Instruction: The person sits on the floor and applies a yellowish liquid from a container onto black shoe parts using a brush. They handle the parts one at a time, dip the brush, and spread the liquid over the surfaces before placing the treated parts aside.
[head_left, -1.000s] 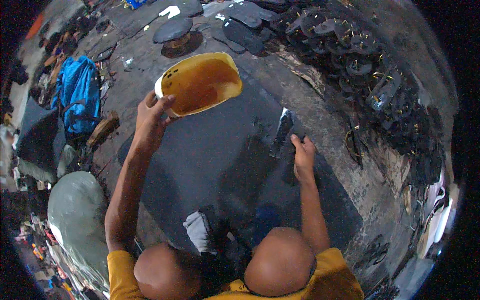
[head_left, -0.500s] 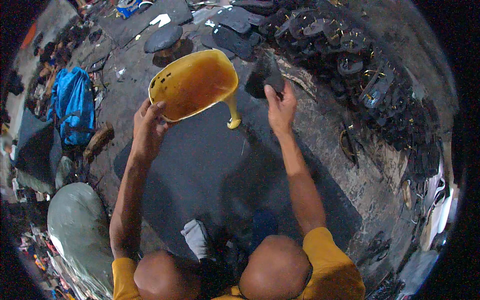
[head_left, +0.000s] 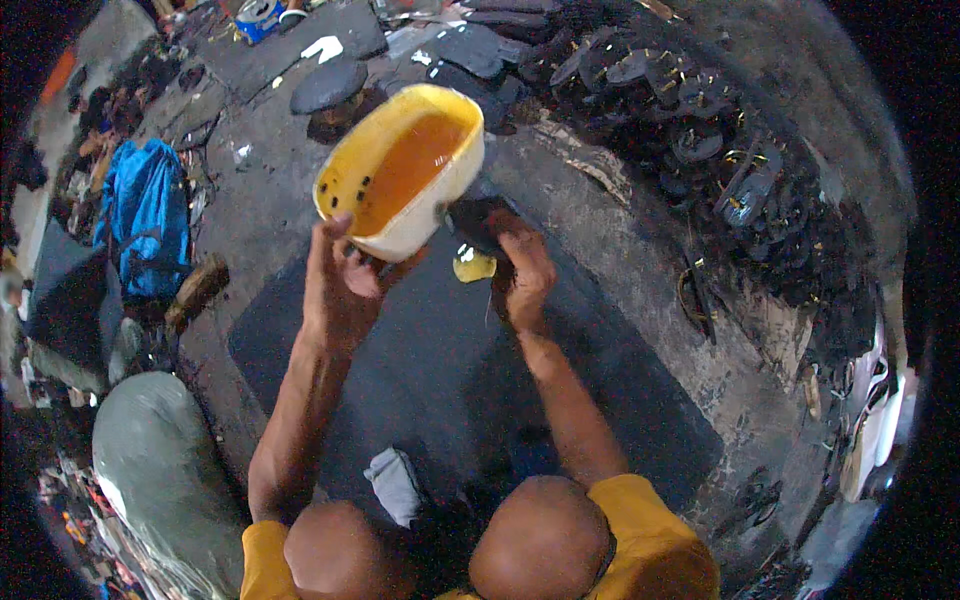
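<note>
1. Hands first: the left hand (head_left: pixel 340 285) is raised and clamped on the near rim of a yellow plastic bowl (head_left: pixel 405 170) holding amber-brown liquid, with the fingers wrapped under its pale outer wall and the bowl tilted towards the right.
2. The right hand (head_left: pixel 522 270) is closed around a dark flat piece (head_left: pixel 478 222), probably rubber, held just under the lowered lip of the bowl; what exactly the piece is cannot be told.
3. A small yellowish blob (head_left: pixel 474 264) shows just below that dark piece, between the two hands, close beside the right fingers.
4. Beneath both hands lies a wide dark grey mat (head_left: pixel 440 370) spread on the rough ground.
5. Below the forearms, nearer the body, a crumpled grey cloth (head_left: pixel 396 484) rests on the mat between the person's bent knees.
6. Well to the left of the left hand sits a blue bag (head_left: pixel 148 215), and lower on that side a large grey-green sack (head_left: pixel 160 480).
7. To the right of the right hand, and beyond it, a heap of black sandals and shoe parts (head_left: pixel 720 170) crowds the ground.
8. Beyond the bowl, a dark round lid-like disc (head_left: pixel 328 86) lies on the ground, partly screened by the bowl's far rim.
</note>
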